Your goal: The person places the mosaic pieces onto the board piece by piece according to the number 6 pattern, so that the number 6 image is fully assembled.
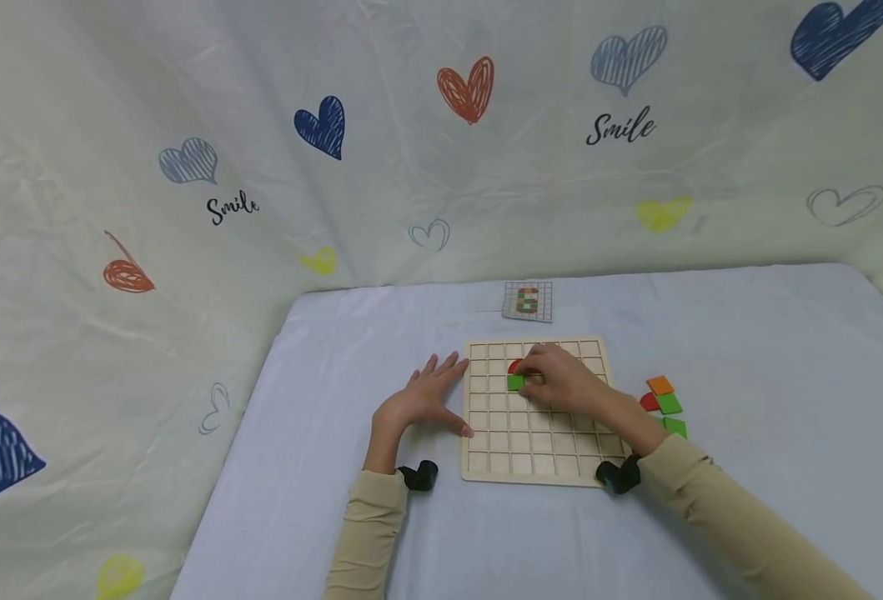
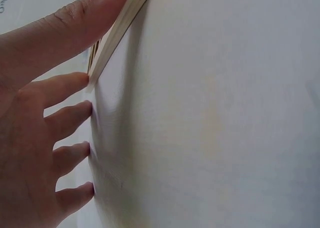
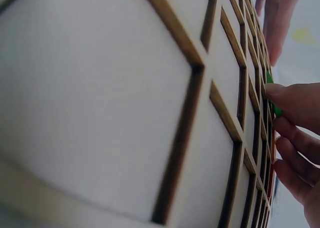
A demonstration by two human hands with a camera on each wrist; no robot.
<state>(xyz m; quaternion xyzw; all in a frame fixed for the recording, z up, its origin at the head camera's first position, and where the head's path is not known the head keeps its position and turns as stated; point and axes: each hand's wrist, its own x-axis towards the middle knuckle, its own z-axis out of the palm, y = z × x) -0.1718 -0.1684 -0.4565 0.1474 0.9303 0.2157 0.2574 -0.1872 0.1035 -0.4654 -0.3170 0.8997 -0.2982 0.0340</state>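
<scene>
A square wooden grid board [image 1: 499,460] lies flat on the table. In it sit a green tile [image 1: 514,382] and, just above, a red rounded piece [image 1: 514,365] partly covered by my fingers. My right hand [image 1: 564,385] is over the board with curled fingers; in the right wrist view a bit of green tile [image 3: 277,109] shows between thumb and index finger. Most of that tile is hidden. My left hand [image 1: 424,398] spreads its fingers along the board's left side, with thumb and index finger touching the edge, as the left wrist view also shows.
Behind the board lies a small pattern card [image 1: 529,302] with a coloured grid figure. Loose pieces lie right of the board, beside my right forearm: an orange tile [image 1: 660,385], a red piece [image 1: 649,402] and green tiles [image 1: 669,404]. A white cloth [image 1: 771,375] covers the table.
</scene>
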